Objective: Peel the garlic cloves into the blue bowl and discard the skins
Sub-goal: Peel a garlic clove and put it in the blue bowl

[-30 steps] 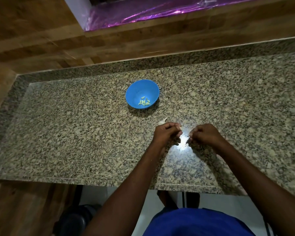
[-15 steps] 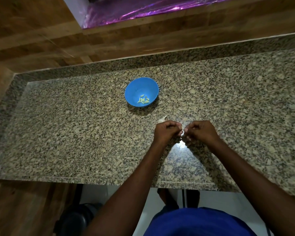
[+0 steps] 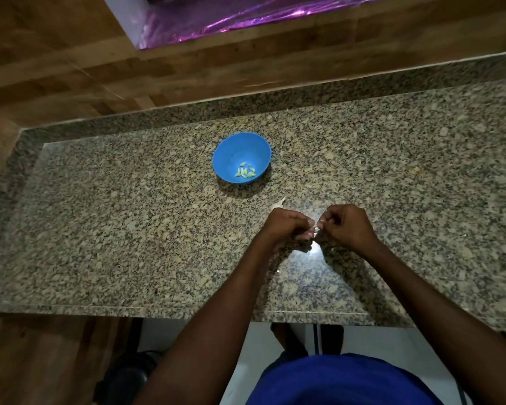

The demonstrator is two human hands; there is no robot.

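Note:
A blue bowl (image 3: pixel 241 141) sits on the granite counter and holds several peeled garlic cloves (image 3: pixel 245 171). Nearer to me, my left hand (image 3: pixel 287 226) and my right hand (image 3: pixel 348 226) meet above the counter. Both pinch one small garlic clove (image 3: pixel 316 228) between their fingertips; only a pale sliver of it shows. A whitish garlic piece with a pointed tip (image 3: pixel 278 203) lies on the counter just behind my left hand, partly hidden by it.
The speckled granite counter (image 3: pixel 129 229) has a raised back edge against a wooden wall (image 3: pixel 70 68). A purple shiny sheet (image 3: pixel 246 16) lies in a recess above. The front edge of the counter runs just below my forearms.
My hands, apart a second ago, have come together and now pinch the same clove. The bowl and the garlic piece on the counter have stayed put.

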